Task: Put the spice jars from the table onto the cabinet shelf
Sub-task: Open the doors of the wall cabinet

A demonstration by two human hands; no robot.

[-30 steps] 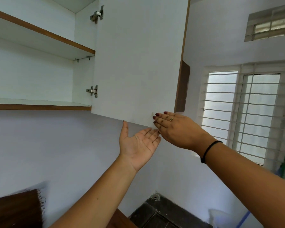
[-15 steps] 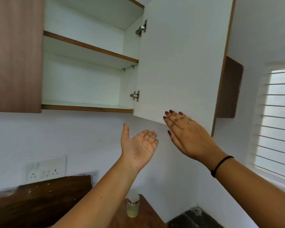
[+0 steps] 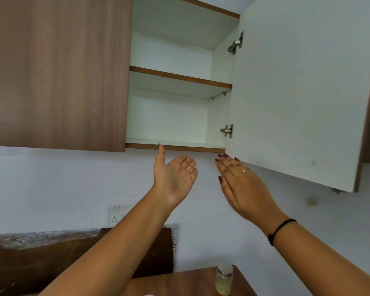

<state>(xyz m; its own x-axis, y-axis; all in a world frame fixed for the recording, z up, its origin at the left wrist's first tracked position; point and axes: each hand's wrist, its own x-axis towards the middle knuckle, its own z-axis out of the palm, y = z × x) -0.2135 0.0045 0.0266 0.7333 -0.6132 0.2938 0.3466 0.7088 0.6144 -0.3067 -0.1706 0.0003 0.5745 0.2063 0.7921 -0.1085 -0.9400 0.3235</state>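
Observation:
A wall cabinet hangs above with its right door [image 3: 297, 92] swung open. Inside, the bottom shelf [image 3: 175, 146] and the middle shelf [image 3: 179, 79] hold nothing. My left hand [image 3: 175, 176] is raised palm up just below the bottom shelf's front edge, fingers relaxed and holding nothing. My right hand [image 3: 237, 182] is beside it, fingers straight, just under the open door's lower corner and holding nothing. A glass spice jar [image 3: 223, 282] with pale yellow contents and a metal-banded lid stands on the wooden table [image 3: 179, 283] at the bottom.
The cabinet's left door [image 3: 56, 71] is closed, brown wood. A white switch and socket plate [image 3: 115, 214] sits on the wall. A dark wooden board [image 3: 51, 263] leans against the wall behind the table.
The view has swung left and down, so the closed door, the table and the jar came into sight. My right hand has come off the open door's lower edge.

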